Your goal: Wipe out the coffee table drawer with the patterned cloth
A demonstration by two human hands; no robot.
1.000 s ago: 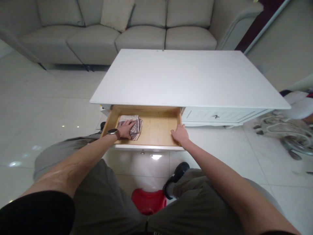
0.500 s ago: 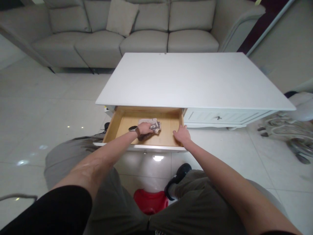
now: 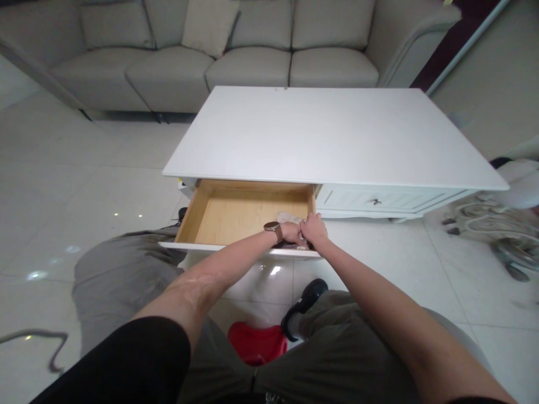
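Note:
A pale wooden drawer (image 3: 229, 216) stands pulled out from the left part of the white coffee table (image 3: 332, 134). My left hand (image 3: 290, 230), with a watch on its wrist, is inside at the drawer's right front corner. It is closed on a patterned cloth (image 3: 285, 216), which lies on the drawer bottom and is partly hidden under the hand. My right hand (image 3: 314, 229) grips the right side wall of the drawer, right beside the left hand. The two hands touch or overlap in this view.
A second drawer (image 3: 349, 198) with a small knob is closed at the right. Behind the table stands a grey sofa (image 3: 252, 70). A red plastic object (image 3: 256, 343) is on the tiled floor between my legs. Coiled hoses or cables (image 3: 484, 219) lie at the right.
My left hand has slid the cloth rightward across the drawer bottom, from the middle to the right front corner beside my right hand. The right hand has stayed on the side wall.

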